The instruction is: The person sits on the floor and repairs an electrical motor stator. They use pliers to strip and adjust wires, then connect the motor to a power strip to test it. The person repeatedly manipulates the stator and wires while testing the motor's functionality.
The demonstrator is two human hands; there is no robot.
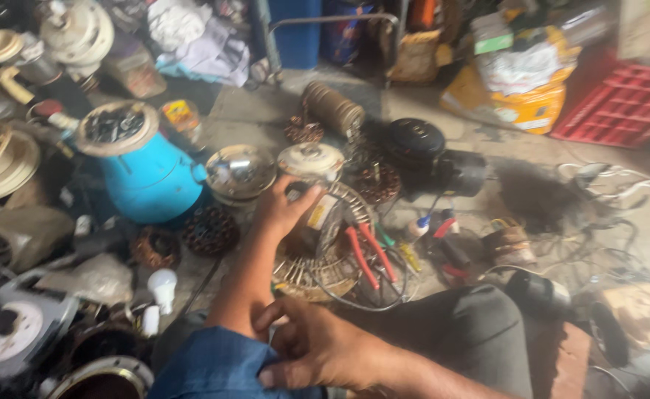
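White motor cap (pixel 311 160) sits just above left hand (pixel 284 210) fingers, apparently spread wide.

Soft, even daylight fills the scene, brighter on the bare concrete floor (pixel 428 111) toward the top and dimmer along the left edge and lower corners. Shadows are weak and diffuse. A small glare spot sits on the shiny metal dome (pixel 240 170). The whole frame is smeared by motion blur; edges look softest, and fine detail is lost throughout.
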